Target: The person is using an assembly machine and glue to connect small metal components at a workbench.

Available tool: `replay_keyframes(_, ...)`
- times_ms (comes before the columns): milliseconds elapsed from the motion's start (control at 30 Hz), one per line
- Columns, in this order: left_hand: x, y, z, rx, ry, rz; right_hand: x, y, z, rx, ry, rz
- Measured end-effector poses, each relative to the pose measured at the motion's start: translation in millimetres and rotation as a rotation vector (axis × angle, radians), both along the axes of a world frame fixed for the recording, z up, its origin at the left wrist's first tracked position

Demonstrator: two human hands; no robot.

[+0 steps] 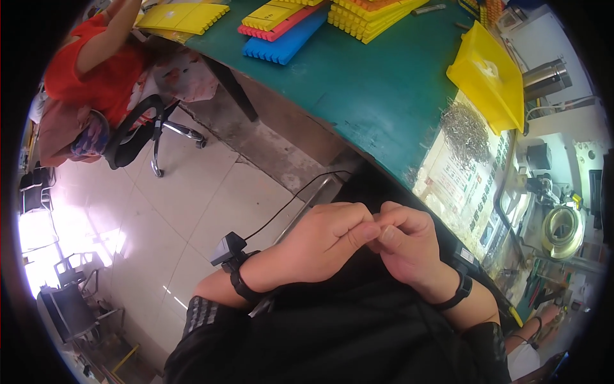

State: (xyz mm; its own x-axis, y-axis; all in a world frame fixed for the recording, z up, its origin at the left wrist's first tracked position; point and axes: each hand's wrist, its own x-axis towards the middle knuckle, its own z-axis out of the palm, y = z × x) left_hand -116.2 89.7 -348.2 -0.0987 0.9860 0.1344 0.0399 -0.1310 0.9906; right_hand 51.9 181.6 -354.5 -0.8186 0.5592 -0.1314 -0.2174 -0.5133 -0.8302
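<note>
In front of my body, close to the table's near edge, both hands meet at the fingertips. My left hand [326, 244] is closed, its thumb pressed against the curled index finger. My right hand [409, 246] is closed too, with its thumb and bent fingers touching the left thumb tip. Anything pinched between them is too small or too hidden to make out. Beyond my right hand, a tangled pile of thin metal pieces [465, 133] lies on printed paper [451, 176] on the green table [377, 96].
A yellow plastic bin [489, 80] stands tilted behind the metal pile. Stacked yellow strips [368, 22] and a blue strip [284, 45] lie on the far side. At the far left sits a person in red [102, 70]. A coil [563, 232] is at right.
</note>
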Motion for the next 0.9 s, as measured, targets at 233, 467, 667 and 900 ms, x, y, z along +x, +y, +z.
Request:
replay_keyframes(233, 7.6, 0.8, -2.5, 0.098, -0.016, 0.003, 2.9, -1.0, -4.7, -0.244, 0.155, 0.048)
replay_keyframes(467, 2.9, -1.3, -3.1, 0.186, 0.01, 0.009, 4.8, -0.7, -3.3, -0.302, 0.161, 0.144)
replay_keyframes(667, 1.2, -3.1, -1.7, 0.151, 0.061, 0.042, 9.6, 5.1, 5.6, 0.25, -0.073, 0.127)
replay_keyframes(900, 7.4, -1.8, -11.7, 0.126, 0.003, 0.087, 6.0, 6.4, 16.6, 0.678, -0.155, 0.053)
